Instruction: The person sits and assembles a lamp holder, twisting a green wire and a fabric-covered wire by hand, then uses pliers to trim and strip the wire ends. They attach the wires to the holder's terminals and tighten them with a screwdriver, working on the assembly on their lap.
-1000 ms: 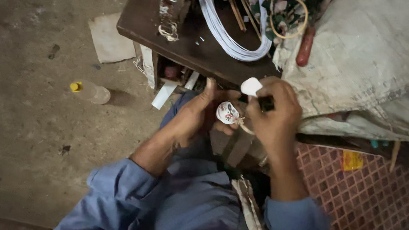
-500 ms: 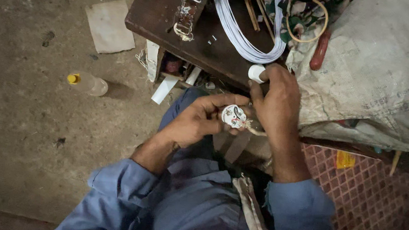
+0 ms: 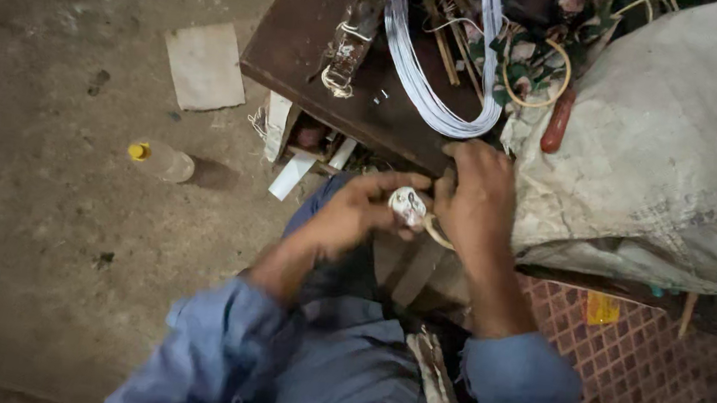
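2 hands work on 1 small round white part above the lap.

The left hand [image 3: 348, 214] curls its fingers around the small white part [image 3: 408, 206] and grips it. The right hand [image 3: 475, 195] bends over it from the other side, fingers pinched close at its edge; I cannot tell what they pinch. The dark table [image 3: 302, 56] with white wire [image 3: 426, 94] is just above. Best to hold it steady and turn slowly.

Wire coil [image 3: 440, 87] on table [image 3: 303, 47]; bottle [image 3: 163, 161] left, on floor [image 3: 37, 267].
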